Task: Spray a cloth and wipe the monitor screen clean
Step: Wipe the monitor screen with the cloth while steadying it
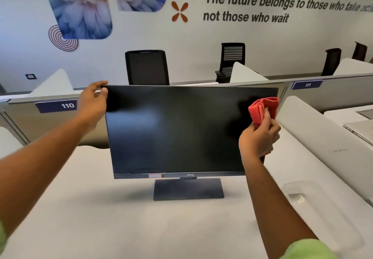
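A black monitor with a dark, switched-off screen stands on its flat base in the middle of a white desk. My left hand grips the monitor's top left corner, fingers over the upper edge. My right hand holds a folded red cloth in front of the right edge of the screen, near its upper corner. Whether the cloth touches the glass cannot be told. No spray bottle is in view.
A clear plastic item lies on the desk at the right. A white divider separates this desk from one with a closed laptop. Low partitions labelled 110 and 111 and black office chairs stand behind.
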Action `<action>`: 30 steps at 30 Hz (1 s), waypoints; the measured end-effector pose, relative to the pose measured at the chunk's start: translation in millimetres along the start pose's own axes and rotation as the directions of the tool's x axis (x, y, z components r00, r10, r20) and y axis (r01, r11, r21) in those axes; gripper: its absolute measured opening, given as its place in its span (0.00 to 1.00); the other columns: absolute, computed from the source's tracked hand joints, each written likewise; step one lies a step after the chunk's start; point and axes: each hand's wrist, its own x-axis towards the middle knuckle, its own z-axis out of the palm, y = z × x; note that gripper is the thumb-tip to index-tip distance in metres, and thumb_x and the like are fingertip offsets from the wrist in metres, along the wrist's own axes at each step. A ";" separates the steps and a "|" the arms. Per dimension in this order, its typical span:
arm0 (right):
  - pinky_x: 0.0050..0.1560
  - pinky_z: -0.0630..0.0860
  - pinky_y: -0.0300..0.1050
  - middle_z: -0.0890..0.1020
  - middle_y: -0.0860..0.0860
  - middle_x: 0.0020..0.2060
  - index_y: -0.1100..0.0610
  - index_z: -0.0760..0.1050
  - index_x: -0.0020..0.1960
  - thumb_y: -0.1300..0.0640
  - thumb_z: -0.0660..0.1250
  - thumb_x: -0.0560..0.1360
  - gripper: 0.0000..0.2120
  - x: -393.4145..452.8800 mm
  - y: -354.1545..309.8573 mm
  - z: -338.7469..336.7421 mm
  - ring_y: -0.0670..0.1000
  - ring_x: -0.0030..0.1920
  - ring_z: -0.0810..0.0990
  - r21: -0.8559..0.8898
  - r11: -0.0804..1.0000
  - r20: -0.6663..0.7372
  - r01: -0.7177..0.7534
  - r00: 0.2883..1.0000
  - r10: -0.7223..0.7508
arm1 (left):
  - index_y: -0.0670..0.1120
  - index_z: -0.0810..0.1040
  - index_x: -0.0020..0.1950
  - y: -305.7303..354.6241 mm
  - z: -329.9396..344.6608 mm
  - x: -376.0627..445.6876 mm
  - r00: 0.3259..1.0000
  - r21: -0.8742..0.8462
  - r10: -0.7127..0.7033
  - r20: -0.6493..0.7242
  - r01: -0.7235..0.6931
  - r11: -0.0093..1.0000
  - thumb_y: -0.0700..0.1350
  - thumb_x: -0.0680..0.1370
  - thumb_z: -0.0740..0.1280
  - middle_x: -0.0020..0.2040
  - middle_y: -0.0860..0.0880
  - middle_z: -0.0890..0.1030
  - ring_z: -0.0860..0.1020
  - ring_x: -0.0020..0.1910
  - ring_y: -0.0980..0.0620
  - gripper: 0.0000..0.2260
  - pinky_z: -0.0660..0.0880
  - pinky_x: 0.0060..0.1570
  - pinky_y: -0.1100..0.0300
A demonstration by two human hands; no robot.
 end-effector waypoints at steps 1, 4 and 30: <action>0.73 0.71 0.67 0.72 0.56 0.73 0.45 0.67 0.81 0.57 0.68 0.84 0.27 0.2 1.2 2.9 0.61 0.73 0.72 0.003 1.000 0.012 0.009 1.000 -0.009 | 0.53 0.79 0.67 0.7 -1.2 -0.4 1.000 -0.017 -0.001 -0.013 0.001 1.000 0.49 0.85 0.61 0.59 0.41 0.83 0.81 0.59 0.42 0.12 0.78 0.64 0.44; 0.74 0.73 0.65 0.73 0.56 0.73 0.46 0.67 0.82 0.62 0.64 0.85 0.27 9.5 2.2 5.1 0.62 0.73 0.73 0.040 0.999 0.063 -0.007 0.998 0.004 | 0.54 0.82 0.63 -1.6 -10.1 -1.9 1.000 -0.018 -0.024 0.013 0.024 1.000 0.48 0.86 0.60 0.57 0.42 0.84 0.83 0.57 0.37 0.12 0.80 0.60 0.38; 0.67 0.75 0.59 0.80 0.59 0.60 0.52 0.82 0.71 0.68 0.62 0.79 0.24 -245.3 -109.2 65.0 0.61 0.60 0.78 0.563 0.784 0.735 0.262 0.276 -0.620 | 0.49 0.82 0.64 3.2 -18.3 -24.8 0.997 -0.164 -0.065 0.047 0.072 0.984 0.43 0.86 0.61 0.61 0.40 0.83 0.82 0.60 0.36 0.12 0.81 0.57 0.37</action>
